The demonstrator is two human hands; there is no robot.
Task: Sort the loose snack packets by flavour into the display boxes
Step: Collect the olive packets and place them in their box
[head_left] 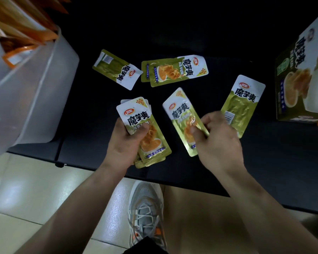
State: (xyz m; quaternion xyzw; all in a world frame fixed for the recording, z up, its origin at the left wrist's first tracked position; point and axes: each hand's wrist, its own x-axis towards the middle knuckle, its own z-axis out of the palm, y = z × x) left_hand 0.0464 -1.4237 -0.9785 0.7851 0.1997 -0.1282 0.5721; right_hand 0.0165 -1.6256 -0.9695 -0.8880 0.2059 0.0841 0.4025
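Note:
Green-and-white snack packets lie on a black table (pixel 200 33). My left hand (pixel 126 143) is shut on a fanned stack of green packets (pixel 136 116), held upright above the table's front edge. My right hand (pixel 218 138) pinches a single green packet (pixel 180 112), tilted and lifted. A back-side packet (pixel 243 101) lies flat just right of that hand. Further back lie one back-side packet (pixel 116 69) and two overlapping front-side packets (pixel 174 70). A green display box (pixel 292 83) of the same flavour stands at the right edge.
A translucent plastic bin (pixel 35 92) holding orange packets (pixel 22 33) stands at the left, overhanging the table. Below the table edge are a tiled floor (pixel 26 189), my knee and a grey sneaker (pixel 147 213).

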